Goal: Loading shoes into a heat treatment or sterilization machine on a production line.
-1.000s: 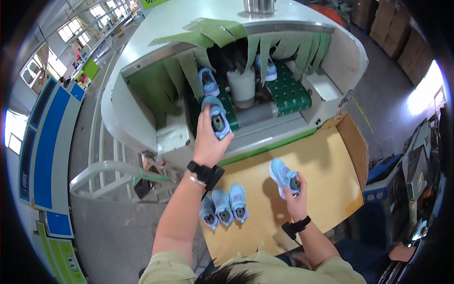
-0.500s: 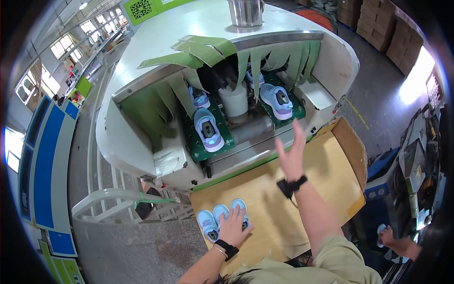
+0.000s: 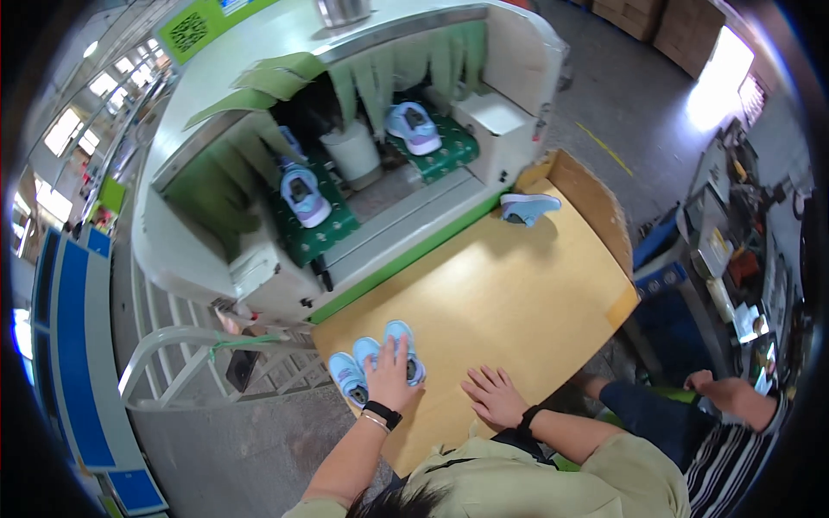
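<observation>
My left hand [image 3: 393, 380] lies with fingers spread over a row of light-blue sneakers [image 3: 347, 376] at the left edge of the brown tabletop [image 3: 466, 293]. It covers part of the rightmost one. Flat on the tabletop's near side rests my right hand [image 3: 496, 399], open and holding nothing. Another blue sneaker [image 3: 529, 208] is at the tabletop's far right corner, seen from its side; whether it touches the surface I cannot tell. Inside the white machine [image 3: 207, 112], a sneaker [image 3: 304, 197] sits on the left green belt and one [image 3: 414, 128] on the right belt.
Green fabric strips [image 3: 229, 168] hang across the machine's opening. A metal container [image 3: 343, 12] stands on its top. Left of the tabletop is a white rail [image 3: 164, 354]. A cardboard flap [image 3: 591, 207] borders the right side. At the right, a co-worker's arm [image 3: 734, 401] shows.
My right hand has drawn back from the right belt to the tabletop. One sneaker has come off that belt to the far right corner. My left hand stays on the row. The view has shifted.
</observation>
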`<state>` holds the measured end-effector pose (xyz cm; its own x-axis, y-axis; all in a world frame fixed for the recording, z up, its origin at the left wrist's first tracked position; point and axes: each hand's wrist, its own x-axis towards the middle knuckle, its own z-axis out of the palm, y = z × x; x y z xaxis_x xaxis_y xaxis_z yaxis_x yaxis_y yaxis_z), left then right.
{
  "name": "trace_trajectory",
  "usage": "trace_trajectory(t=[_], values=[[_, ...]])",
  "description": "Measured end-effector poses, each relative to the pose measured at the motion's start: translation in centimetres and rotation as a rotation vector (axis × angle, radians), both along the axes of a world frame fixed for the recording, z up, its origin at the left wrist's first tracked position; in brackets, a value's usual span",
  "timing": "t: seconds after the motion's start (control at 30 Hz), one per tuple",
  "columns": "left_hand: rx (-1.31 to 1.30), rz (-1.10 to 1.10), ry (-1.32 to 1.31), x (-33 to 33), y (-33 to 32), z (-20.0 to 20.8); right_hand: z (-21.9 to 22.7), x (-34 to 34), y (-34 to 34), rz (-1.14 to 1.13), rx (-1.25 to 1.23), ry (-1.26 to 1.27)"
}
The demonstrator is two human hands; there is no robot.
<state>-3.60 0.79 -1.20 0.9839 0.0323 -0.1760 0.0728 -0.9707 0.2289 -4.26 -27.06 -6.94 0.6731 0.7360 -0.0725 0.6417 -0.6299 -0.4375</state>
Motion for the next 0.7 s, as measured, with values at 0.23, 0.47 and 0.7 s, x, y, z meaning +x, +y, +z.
trace_trajectory(t=[0.23,0.47,0.7], values=[[-0.012,-0.007,-0.031,-0.3,-0.9,-0.6,0.1,10.7,-0.8,-0.14,0.215,0.011],[0.007,0.048,0.011,-1.8,0.0,0.5,-1.6,30.3,-4.2,-1.282,0.717,0.292],[-0.059,0.132,0.019,-1.2,0.1,-0.8,-4.6,38.5,-4.6,-1.519,0.994,0.6]])
